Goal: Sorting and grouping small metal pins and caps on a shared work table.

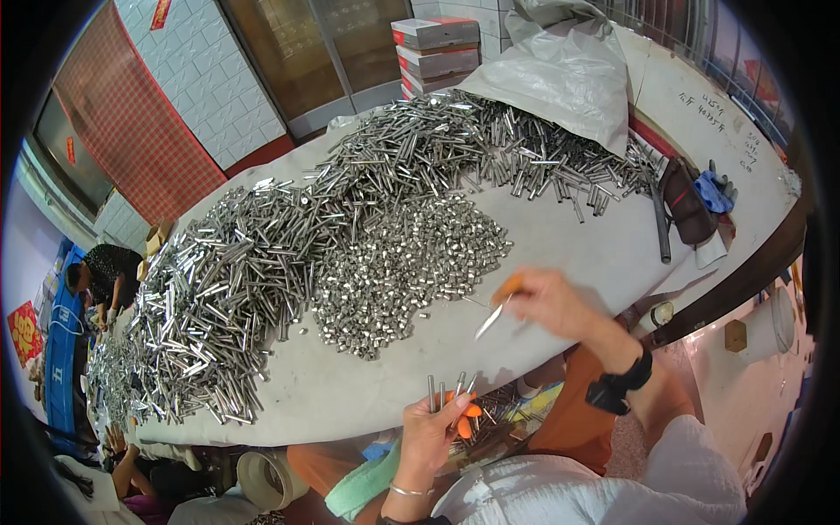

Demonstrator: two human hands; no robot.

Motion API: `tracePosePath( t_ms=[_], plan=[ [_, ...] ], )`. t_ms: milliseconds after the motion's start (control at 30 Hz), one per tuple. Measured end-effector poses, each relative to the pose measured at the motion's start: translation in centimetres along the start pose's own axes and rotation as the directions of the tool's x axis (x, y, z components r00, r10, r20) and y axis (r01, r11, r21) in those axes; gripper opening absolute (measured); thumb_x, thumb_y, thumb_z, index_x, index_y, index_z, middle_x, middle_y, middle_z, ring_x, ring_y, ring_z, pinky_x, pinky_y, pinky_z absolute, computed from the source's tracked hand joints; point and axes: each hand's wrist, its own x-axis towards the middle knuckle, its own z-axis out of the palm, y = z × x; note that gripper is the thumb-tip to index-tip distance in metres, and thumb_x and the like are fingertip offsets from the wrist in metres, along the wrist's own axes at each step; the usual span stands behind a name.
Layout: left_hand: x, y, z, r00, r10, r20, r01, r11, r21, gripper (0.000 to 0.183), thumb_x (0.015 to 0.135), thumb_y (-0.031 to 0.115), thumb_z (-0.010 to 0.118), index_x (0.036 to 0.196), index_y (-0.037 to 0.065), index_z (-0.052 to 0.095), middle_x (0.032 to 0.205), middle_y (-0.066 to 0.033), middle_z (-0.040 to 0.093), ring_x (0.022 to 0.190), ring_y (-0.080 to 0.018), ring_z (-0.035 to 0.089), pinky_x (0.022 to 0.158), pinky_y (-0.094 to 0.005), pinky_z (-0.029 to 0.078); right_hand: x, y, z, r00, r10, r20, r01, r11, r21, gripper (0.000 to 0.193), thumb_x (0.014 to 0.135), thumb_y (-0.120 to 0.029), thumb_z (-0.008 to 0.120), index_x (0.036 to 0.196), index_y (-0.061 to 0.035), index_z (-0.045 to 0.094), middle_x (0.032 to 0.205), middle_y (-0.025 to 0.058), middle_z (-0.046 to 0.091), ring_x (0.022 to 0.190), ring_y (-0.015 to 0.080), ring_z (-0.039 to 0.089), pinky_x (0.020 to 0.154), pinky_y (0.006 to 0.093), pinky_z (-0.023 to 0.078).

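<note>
Here's the left hand [429, 437] at the counter's [350, 385] near edge, fingers closed round several metal rods [431, 394], long axes roughly parallel, ends pointing toward the far edge; over the counter, right hand [547, 302], orange-tipped fingers pinching a slim shiny piece [493, 320], slanting toward the near edge, leftward.

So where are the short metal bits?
In the head view, the short bits lie on the table, against the longer rods, left of the right hand.

Bright glare on rods [229, 289]; right hand [549, 304] perhaps blurred; edges bowed.
</note>
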Motion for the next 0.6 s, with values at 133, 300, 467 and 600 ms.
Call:
tracePosePath(
  t_ms=[133, 300, 467, 600],
  plan=[
    [-0.3, -0.1, 0.7, 1.000, -0.002, 0.017, 0.001, 0.999, 0.039, 0.018, 0.082, 0.011, 0.070, 0.092, -0.003, 0.067, 0.073, -0.0094, 0.067, 0.047, -0.0081, 0.053, 0.037, -0.0182, 0.030, -2.4, -1.4, 2.8, 0.980, -0.090, 0.176, 0.081, 0.995, 0.054, 0.012, 0.083, -0.010, 0.063, 0.090, -0.0011, 0.066, 0.078, 0.0036, 0.054, 0.068, 0.0113, 0.051, 0.061, 0.0269, 0.043],
    [-0.7, -0.1, 0.9, 0.997, 0.022, 0.068, -0.028, 0.995, 0.100, 0.019, 0.083, 0.012, 0.070, 0.095, -0.003, 0.067, 0.073, -0.0103, 0.068, 0.046, -0.0086, 0.053, 0.038, -0.0184, 0.031, -2.2, -1.6, 3.7, 0.959, -0.140, 0.246, 0.156, 0.987, -0.046, 0.012, 0.084, -0.005, 0.061, 0.093, 0.0006, 0.066, 0.081, 0.0013, 0.054, 0.070, 0.0084, 0.052, 0.065, 0.0236, 0.044],
    [-1.1, -0.2, 1.4, 0.995, -0.016, 0.101, 0.000, 0.988, 0.157, 0.018, 0.081, 0.009, 0.070, 0.093, -0.005, 0.066, 0.072, -0.0109, 0.067, 0.047, -0.0094, 0.054, 0.039, -0.0192, 0.033, -2.2, -1.7, 4.0, 0.957, 0.105, 0.271, -0.160, 0.969, 0.190, 0.011, 0.083, -0.006, 0.064, 0.092, 0.0000, 0.066, 0.083, 0.0023, 0.055, 0.075, 0.0088, 0.054, 0.067, 0.0235, 0.044],
    [-1.0, 0.2, 1.9, 0.998, -0.014, 0.069, 0.006, 0.994, 0.113, 0.014, 0.079, 0.001, 0.069, 0.088, -0.008, 0.064, 0.072, -0.0137, 0.067, 0.048, -0.0113, 0.056, 0.041, -0.0204, 0.038, -1.8, 0.7, 6.2, 0.920, -0.164, 0.355, 0.080, 0.968, 0.239, 0.013, 0.078, -0.011, 0.071, 0.084, 0.0005, 0.066, 0.080, 0.0026, 0.055, 0.075, 0.0110, 0.055, 0.069, 0.0256, 0.045]
  ],
)
